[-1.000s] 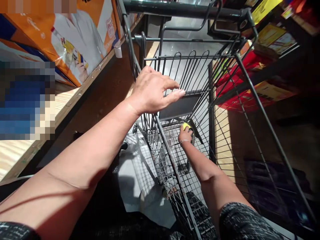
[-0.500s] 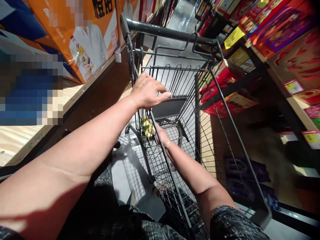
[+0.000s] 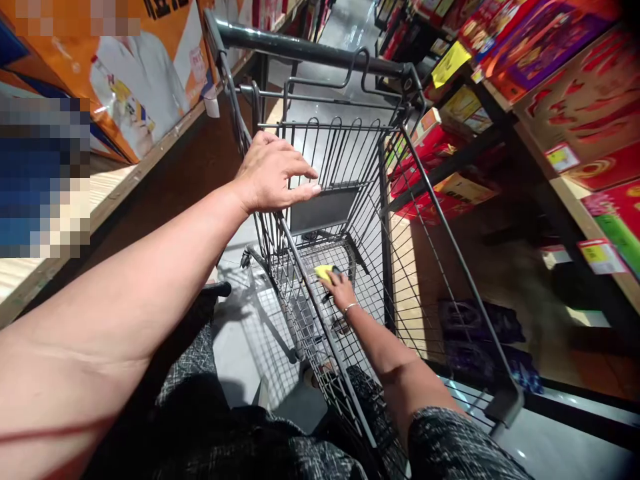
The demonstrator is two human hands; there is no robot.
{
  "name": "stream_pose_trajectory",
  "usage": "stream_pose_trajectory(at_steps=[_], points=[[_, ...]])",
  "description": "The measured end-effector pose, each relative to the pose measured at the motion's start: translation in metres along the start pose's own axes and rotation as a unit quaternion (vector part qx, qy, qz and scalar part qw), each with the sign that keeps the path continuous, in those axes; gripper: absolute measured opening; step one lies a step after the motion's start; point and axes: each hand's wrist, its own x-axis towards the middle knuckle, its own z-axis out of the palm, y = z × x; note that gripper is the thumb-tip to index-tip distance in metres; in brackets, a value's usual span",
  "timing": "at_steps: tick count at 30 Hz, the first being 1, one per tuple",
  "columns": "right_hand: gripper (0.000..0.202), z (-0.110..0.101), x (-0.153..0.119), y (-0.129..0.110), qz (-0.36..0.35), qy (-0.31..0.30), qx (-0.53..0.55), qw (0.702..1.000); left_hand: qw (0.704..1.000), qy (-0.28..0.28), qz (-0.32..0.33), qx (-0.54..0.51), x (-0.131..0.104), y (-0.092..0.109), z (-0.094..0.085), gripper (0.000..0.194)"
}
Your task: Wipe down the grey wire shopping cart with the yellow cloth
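A grey wire shopping cart stands before me. My left hand rests on its near side rim, fingers bent over the edge and thumb apart. Whether it grips the rim is hard to tell, but the hand lies around it. Deep inside the basket, my right hand, with a bracelet at the wrist, holds a yellow cloth with a dark part beside it. The cloth is slightly blurred, above the wire bottom.
On the left, a wooden shelf bears large orange packages. To the right, shelves hold red and purple boxes with price tags. The cart's handle crosses the top.
My right hand has moved with the yellow cloth from the basket's left side towards its middle. My left hand stays on the rim; the cart appears slightly further left in view.
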Motion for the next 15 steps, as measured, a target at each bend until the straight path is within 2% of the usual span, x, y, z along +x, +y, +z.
stream_pose_trajectory(at_steps=[3, 5, 8, 11, 13, 15], points=[[0.052, -0.029, -0.008, 0.052, 0.111, -0.009, -0.087, 0.990, 1.000, -0.019, 0.019, 0.000, 0.000, 0.001, -0.006, 0.055], [0.048, -0.063, -0.012, 0.076, 0.125, 0.011, -0.155, 0.980, 0.999, -0.034, 0.034, 0.005, 0.000, 0.001, -0.008, 0.061], [0.046, -0.128, -0.018, 0.100, 0.124, 0.133, -0.207, 0.961, 0.997, -0.052, 0.049, 0.016, 0.002, 0.001, -0.008, 0.069], [0.044, -0.190, -0.023, 0.118, 0.152, 0.288, -0.210, 0.922, 0.998, -0.044, 0.038, 0.036, 0.002, 0.004, -0.006, 0.069], [0.045, -0.213, -0.025, 0.127, 0.170, 0.356, -0.201, 0.897, 0.998, -0.030, 0.018, 0.054, 0.000, 0.007, -0.004, 0.065], [0.048, -0.211, -0.027, 0.129, 0.172, 0.367, -0.193, 0.894, 0.998, -0.015, -0.002, 0.069, -0.004, 0.011, -0.002, 0.059]])
